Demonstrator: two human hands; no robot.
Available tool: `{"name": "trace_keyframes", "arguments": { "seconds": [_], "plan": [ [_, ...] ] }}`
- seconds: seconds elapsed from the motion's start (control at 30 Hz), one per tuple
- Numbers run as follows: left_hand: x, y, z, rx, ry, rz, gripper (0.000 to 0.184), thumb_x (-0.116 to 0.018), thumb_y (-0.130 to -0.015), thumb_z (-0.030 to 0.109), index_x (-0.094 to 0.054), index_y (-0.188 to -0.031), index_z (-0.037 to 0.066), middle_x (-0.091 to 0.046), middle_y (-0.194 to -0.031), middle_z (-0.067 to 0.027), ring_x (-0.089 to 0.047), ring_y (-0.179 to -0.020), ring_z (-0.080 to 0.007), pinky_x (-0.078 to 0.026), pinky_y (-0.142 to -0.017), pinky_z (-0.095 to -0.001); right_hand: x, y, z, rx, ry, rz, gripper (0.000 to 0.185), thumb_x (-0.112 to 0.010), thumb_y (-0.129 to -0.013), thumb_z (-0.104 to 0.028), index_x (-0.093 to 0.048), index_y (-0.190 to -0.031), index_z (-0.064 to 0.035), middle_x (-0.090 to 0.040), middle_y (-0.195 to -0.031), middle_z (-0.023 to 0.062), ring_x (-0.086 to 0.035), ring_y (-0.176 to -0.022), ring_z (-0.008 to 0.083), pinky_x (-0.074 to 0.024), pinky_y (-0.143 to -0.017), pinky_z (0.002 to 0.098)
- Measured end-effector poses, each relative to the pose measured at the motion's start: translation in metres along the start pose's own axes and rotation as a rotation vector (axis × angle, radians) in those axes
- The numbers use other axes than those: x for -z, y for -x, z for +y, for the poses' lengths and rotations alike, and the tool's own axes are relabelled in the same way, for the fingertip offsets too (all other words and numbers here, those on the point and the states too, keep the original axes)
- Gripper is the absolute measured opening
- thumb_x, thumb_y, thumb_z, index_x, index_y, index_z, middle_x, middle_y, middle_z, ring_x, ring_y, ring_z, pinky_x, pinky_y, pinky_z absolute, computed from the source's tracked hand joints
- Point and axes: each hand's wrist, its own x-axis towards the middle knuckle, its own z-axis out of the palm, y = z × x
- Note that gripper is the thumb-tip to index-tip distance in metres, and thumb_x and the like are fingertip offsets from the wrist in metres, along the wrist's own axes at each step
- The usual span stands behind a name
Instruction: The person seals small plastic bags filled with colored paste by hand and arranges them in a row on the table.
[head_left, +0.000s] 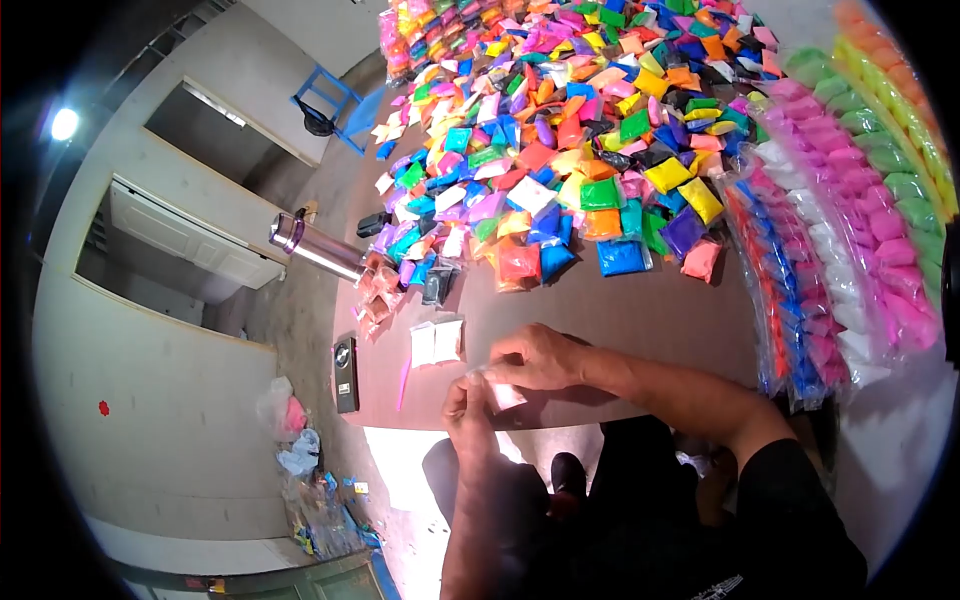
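Near the table's front edge, my left hand [467, 408] and my right hand [540, 357] meet with fingers pinched together at the top of a small plastic packet [507, 396]. Pale pinkish-white material shows in the packet, which hangs below my right fingers. The fingers partly hide its upper edge. Just beyond my left hand, white packets [437, 342] lie side by side on the brown table [620, 320]. A thin pink stick [404, 385] lies to their left.
A heap of colourful packets [560, 150] covers the far table. Long bagged strips [800, 250] lie at right. A metallic flask [318, 250], a black device [345, 375] and brownish packets [378, 290] are at left. A blue chair [345, 110] stands beyond; plastic litter [320, 500] lies on the floor.
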Motion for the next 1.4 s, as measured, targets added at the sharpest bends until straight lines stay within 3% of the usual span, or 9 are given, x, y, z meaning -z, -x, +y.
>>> {"name": "trace_keyframes", "arguments": {
  "seconds": [0.07,0.17,0.4,0.47,0.53,0.7,0.8,0.87,1.4],
  "plan": [
    [0.008,0.0,0.0,0.09,0.06,-0.055,0.022,-0.057,-0.109,0.019,-0.066,-0.095,0.005,-0.067,-0.093,0.0011,-0.057,-0.084,-0.0064,-0.046,-0.078,-0.0231,-0.001,-0.001,-0.001,-0.005,0.049,0.008,0.027,-0.068,-0.092,-0.028,-0.07,-0.088,-0.0015,-0.068,-0.08,0.0212,-0.067,-0.072,0.038,-0.0506,-0.065,0.044],
    [0.017,-0.005,-0.011,0.092,0.1,-0.062,0.022,-0.056,-0.109,0.019,-0.066,-0.095,0.005,-0.066,-0.09,0.0016,-0.056,-0.081,-0.0062,-0.046,-0.076,-0.0224,0.002,0.0,-0.001,0.027,0.083,-0.011,0.016,-0.068,-0.092,-0.014,-0.068,-0.089,0.0006,-0.064,-0.07,0.0096,-0.06,-0.063,0.0189,-0.0486,-0.061,0.0343],
    [0.021,-0.006,-0.011,0.131,0.105,-0.099,0.023,-0.056,-0.109,0.02,-0.066,-0.095,0.006,-0.066,-0.089,0.0015,-0.056,-0.08,-0.0062,-0.046,-0.074,-0.0224,0.005,0.001,-0.012,-0.057,-0.032,-0.044,0.02,-0.067,-0.094,-0.014,-0.066,-0.083,0.0022,-0.068,-0.068,0.0103,-0.066,-0.062,0.0191,-0.0507,-0.059,0.0356],
    [0.01,-0.005,-0.005,0.098,0.107,-0.061,0.023,-0.058,-0.108,0.021,-0.065,-0.091,0.007,-0.057,-0.081,0.006,-0.047,-0.071,-0.0034,-0.036,-0.065,-0.0214,0.001,0.001,-0.008,-0.025,0.007,-0.005,0.028,-0.065,-0.093,-0.027,-0.068,-0.084,-0.0012,-0.066,-0.073,0.0205,-0.065,-0.067,0.0408,-0.0501,-0.064,0.0461],
    [0.01,-0.004,-0.006,0.067,0.108,-0.024,0.024,-0.061,-0.107,0.022,-0.064,-0.087,0.008,-0.049,-0.072,0.0104,-0.037,-0.063,-0.0006,-0.027,-0.055,-0.0204,0.001,0.002,-0.008,-0.004,0.071,-0.01,0.027,-0.066,-0.092,-0.027,-0.068,-0.084,-0.0012,-0.066,-0.073,0.0211,-0.065,-0.068,0.0417,-0.0499,-0.064,0.0469],
    [0.01,0.001,0.001,0.103,-0.132,-0.085,0.025,-0.058,-0.108,0.026,-0.068,-0.099,0.005,-0.064,-0.093,0.002,-0.056,-0.085,-0.0072,-0.045,-0.078,-0.0225,-0.004,0.002,-0.002,0.076,0.123,0.064,0.028,-0.067,-0.092,-0.027,-0.067,-0.082,-0.0014,-0.065,-0.075,0.0225,-0.063,-0.069,0.0442,-0.0491,-0.063,0.0486],
    [-0.004,0.004,0.007,0.03,-0.174,-0.086,0.025,-0.059,-0.108,0.027,-0.068,-0.103,0.005,-0.062,-0.091,0.004,-0.053,-0.083,-0.0053,-0.042,-0.075,-0.0217,-0.002,0.003,-0.008,0.038,0.072,0.096,0.023,-0.067,-0.095,-0.017,-0.063,-0.081,0.0004,-0.063,-0.066,0.0137,-0.062,-0.059,0.0262,-0.0484,-0.057,0.0403],
    [-0.001,0.004,0.008,0.039,-0.195,-0.102,0.026,-0.059,-0.108,0.027,-0.068,-0.104,0.004,-0.062,-0.091,0.0044,-0.052,-0.083,-0.0047,-0.042,-0.074,-0.0214,-0.002,0.002,-0.008,0.001,0.08,0.085,0.03,-0.066,-0.095,-0.029,-0.065,-0.081,-0.0021,-0.065,-0.075,0.0223,-0.064,-0.07,0.0439,-0.0493,-0.062,0.0487],
    [-0.009,0.006,0.011,0.01,-0.196,-0.1,0.031,-0.061,-0.107,0.034,-0.065,-0.093,0.006,-0.058,-0.082,0.0057,-0.048,-0.074,-0.0046,-0.04,-0.067,-0.0216,-0.004,0.004,-0.009,0.036,0.092,0.118,0.025,-0.066,-0.096,-0.026,-0.062,-0.091,-0.0021,-0.067,-0.081,0.0242,-0.066,-0.076,0.0458,-0.0509,-0.064,0.0513]
  ]
}}
